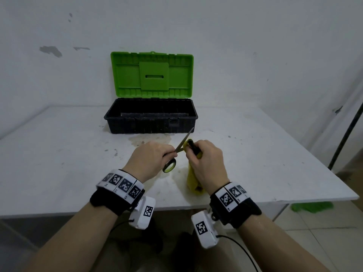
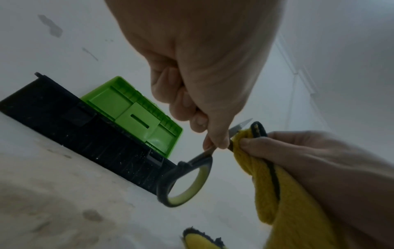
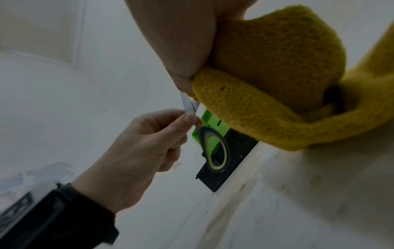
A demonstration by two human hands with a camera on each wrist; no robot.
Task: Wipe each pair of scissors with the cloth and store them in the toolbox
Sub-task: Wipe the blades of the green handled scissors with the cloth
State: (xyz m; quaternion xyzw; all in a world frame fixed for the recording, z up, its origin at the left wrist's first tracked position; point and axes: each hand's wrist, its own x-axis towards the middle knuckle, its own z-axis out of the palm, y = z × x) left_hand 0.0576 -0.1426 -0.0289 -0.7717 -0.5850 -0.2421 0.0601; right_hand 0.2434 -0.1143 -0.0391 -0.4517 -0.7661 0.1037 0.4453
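Observation:
A pair of scissors [image 1: 177, 152] with dark grey and green handle loops [image 2: 183, 183] is held above the table in front of the toolbox. My left hand [image 1: 151, 160] pinches them near the pivot, blades pointing up and to the right. My right hand [image 1: 206, 163] grips a yellow cloth [image 1: 193, 179] with a dark edge, wrapped against the blades [image 3: 188, 102]; the blade tip [image 2: 243, 123] sticks out past the cloth [image 2: 277, 193]. The black toolbox [image 1: 151, 122] stands behind with its green lid [image 1: 152, 74] raised; what shows of its inside is bare.
The white table [image 1: 59, 163] is stained, with a brownish patch just in front of the toolbox. A white wall rises directly behind. A green cloth [image 1: 312, 207] lies on the floor at the right, beside a dark pole [image 1: 347, 130].

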